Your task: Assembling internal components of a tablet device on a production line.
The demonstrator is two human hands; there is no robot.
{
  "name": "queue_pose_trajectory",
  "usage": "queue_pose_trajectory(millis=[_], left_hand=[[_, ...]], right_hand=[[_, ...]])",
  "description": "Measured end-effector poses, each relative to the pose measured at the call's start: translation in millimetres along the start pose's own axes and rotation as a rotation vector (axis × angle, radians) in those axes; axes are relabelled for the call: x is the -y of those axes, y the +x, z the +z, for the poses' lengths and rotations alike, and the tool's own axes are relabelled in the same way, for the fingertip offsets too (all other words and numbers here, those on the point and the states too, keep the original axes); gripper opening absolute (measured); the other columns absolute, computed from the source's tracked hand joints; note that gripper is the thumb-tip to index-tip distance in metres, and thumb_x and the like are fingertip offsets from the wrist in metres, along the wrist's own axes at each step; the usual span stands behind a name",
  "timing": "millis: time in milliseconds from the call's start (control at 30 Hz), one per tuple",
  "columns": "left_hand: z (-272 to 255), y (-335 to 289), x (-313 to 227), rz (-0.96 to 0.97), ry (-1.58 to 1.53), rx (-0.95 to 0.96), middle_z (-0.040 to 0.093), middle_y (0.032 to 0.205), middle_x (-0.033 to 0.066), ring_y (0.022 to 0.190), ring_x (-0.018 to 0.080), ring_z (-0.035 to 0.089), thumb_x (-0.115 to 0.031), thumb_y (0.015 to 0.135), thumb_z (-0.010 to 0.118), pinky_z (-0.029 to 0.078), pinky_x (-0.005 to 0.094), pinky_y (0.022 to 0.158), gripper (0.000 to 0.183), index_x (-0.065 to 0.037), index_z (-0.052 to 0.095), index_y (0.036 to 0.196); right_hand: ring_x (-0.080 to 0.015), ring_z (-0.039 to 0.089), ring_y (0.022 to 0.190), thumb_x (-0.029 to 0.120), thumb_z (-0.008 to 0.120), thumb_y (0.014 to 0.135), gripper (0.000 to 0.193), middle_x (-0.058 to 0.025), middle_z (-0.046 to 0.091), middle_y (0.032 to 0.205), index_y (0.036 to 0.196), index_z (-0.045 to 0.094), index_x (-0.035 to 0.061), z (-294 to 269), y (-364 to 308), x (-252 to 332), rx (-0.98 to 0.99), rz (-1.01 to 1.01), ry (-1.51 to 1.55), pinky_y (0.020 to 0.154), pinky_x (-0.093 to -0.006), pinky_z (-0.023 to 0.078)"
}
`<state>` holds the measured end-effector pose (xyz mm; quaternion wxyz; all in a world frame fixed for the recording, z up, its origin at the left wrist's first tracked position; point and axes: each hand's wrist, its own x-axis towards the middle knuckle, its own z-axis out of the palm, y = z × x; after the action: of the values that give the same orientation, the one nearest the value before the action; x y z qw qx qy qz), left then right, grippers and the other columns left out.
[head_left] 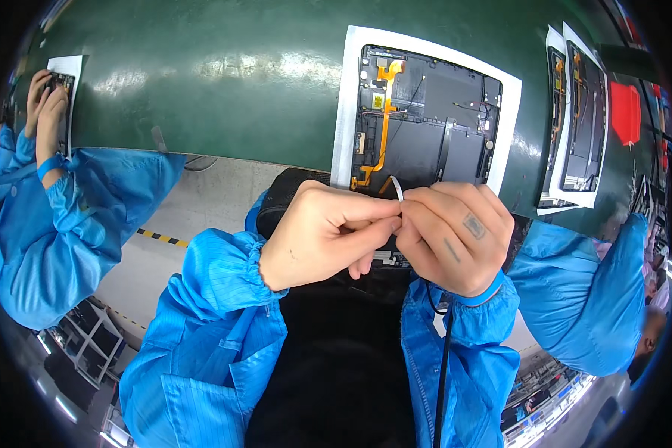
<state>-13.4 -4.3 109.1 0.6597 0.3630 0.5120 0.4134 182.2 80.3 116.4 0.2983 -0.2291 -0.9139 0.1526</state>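
My left hand (321, 233) and my right hand (461, 237) meet fingertip to fingertip, both closed in a pinch. Between them they hold a small, thin curved strip (397, 187) with a white edge; its lower end is hidden by the fingers. Just beyond and partly beneath my hands lies an open black tablet housing (418, 142). A long orange flex cable (386, 134) runs down its left side, and thin wires cross its inside. The housing rests on a white sheet (344, 112), and my hands cover its near part.
The green table (224, 82) stretches across the far side. At the right lie more black housings (584, 112) on white sheets, beside a red object (625, 112). A co-worker's hands (46, 104) handle a device at the far left. Another person's blue sleeve (575, 291) is at the right.
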Motion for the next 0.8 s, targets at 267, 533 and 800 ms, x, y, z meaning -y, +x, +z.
queue_pose_trajectory(millis=[267,533,800], left_hand=[[-2,-3,2,0.032,0.042,0.044,0.078,0.085,0.0160,0.060,0.0126,0.072,0.009,0.099,0.064,0.059,0.0257,0.054,0.022,0.011,0.075,0.118],[-5,-13,6,0.016,0.044,0.018,0.080,0.090,0.0193,0.063,0.0130,0.074,0.009,0.099,0.064,0.061,0.0259,0.058,0.023,0.010,0.075,0.120],[-8,-14,-6,0.100,0.154,0.074,0.080,0.086,0.0158,0.064,0.0122,0.074,0.007,0.098,0.068,0.061,0.0247,0.057,0.016,0.010,0.076,0.111]], right_hand=[[-0.0295,0.075,0.078,-0.006,0.073,0.075,0.016,-0.0129,0.074,0.087,0.088,0.068,0.0007,-4,-2,-9,-0.080,0.363,0.226,0.074,-0.0373,0.060],[-0.0133,0.060,0.068,-0.007,0.068,0.085,0.008,-0.0103,0.074,0.091,0.090,0.067,-0.0013,-35,-32,-12,-0.137,0.563,0.167,0.063,-0.0263,0.047],[-0.0236,0.069,0.061,-0.001,0.082,0.082,0.011,-0.0143,0.073,0.074,0.083,0.072,-0.0050,-102,-74,7,0.299,0.937,-0.101,0.058,-0.0331,0.051]])
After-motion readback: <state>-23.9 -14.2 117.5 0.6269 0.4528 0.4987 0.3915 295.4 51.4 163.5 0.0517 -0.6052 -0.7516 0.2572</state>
